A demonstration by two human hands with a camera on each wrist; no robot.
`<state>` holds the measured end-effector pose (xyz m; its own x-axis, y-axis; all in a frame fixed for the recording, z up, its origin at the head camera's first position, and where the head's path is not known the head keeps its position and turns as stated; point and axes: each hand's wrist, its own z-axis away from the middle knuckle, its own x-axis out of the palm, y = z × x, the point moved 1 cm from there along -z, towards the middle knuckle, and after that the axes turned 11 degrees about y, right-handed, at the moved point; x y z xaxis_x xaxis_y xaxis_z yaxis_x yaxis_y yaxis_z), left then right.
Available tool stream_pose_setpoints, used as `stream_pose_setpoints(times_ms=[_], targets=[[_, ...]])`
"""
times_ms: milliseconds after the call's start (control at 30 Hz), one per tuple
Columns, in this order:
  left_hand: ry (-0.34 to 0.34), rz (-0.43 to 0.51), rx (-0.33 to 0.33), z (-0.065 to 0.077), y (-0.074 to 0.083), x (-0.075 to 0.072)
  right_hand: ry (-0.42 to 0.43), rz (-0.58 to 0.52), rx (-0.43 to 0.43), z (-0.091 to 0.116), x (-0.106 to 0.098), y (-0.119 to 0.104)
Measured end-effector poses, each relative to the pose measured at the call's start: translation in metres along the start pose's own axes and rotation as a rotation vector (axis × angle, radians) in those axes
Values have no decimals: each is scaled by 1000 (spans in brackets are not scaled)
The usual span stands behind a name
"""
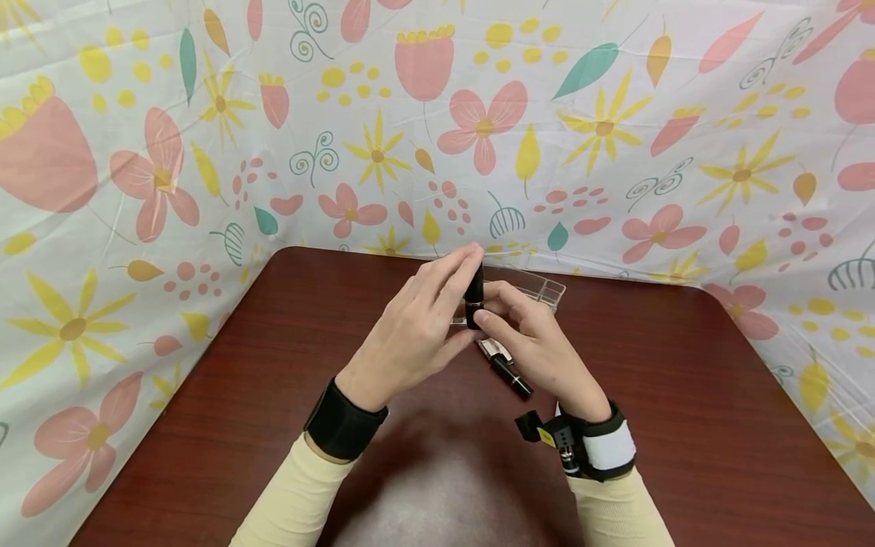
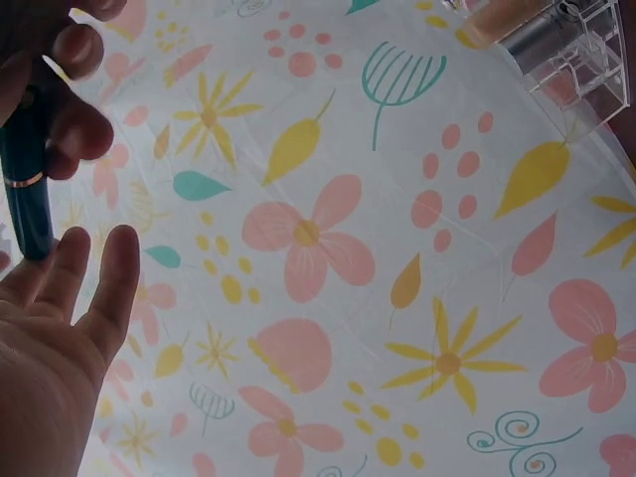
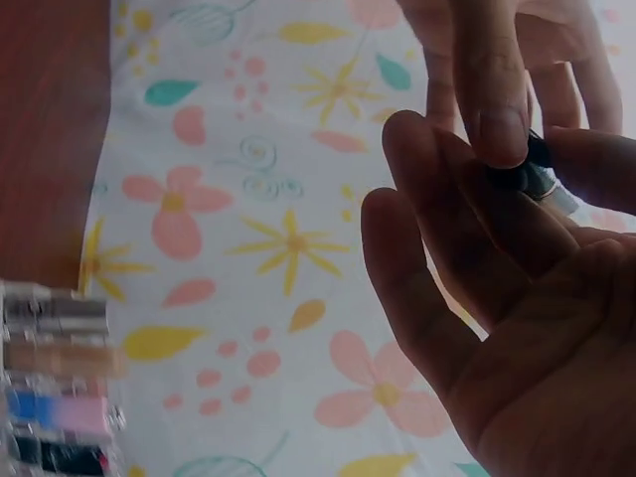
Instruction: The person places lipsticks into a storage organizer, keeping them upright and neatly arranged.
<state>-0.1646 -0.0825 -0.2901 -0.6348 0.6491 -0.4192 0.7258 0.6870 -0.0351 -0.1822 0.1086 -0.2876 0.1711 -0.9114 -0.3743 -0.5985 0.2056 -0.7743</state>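
Upright between both hands is a black lipstick tube with a thin gold band, also seen in the left wrist view. My right hand pinches its lower part between thumb and fingers. The fingers of my left hand are extended, and their tips touch the tube's upper end. In the right wrist view the left hand reaches down onto the tube from above, while the right hand lies below it. A second black tube with a light band lies on the table beneath the hands.
Behind the hands stands a clear plastic organizer, partly hidden by them. In the right wrist view, several cosmetic tubes sit in its slots. The dark wooden table is bordered by a floral-print curtain at the back and sides.
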Motion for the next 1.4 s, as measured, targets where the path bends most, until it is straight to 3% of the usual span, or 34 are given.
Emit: stream_pose_setpoints(times_ms=[200, 400, 567, 800, 967, 1100, 1233, 1400], targets=[[4, -1, -1, 0, 0, -1, -108, -217, 147, -1, 0, -1], [-26, 4, -3, 0, 1, 1, -15, -459, 326, -2, 2, 0], [-65, -3, -3, 2, 1, 4, 0, -609, 355, -4, 4, 2], [-102, 17, -13, 4, -2, 7, -77, -729, 405, -6, 5, 7], [-117, 7, -7, 5, -3, 9, -73, -725, 425, -7, 5, 12], [-139, -13, -6, 8, -6, 13, -4, -621, 451, -8, 6, 20], [-210, -21, -17, 15, -9, 21, 43, -519, 474, -9, 8, 32], [-286, -30, -41, 24, -12, 30, 49, -505, 504, -10, 14, 46]])
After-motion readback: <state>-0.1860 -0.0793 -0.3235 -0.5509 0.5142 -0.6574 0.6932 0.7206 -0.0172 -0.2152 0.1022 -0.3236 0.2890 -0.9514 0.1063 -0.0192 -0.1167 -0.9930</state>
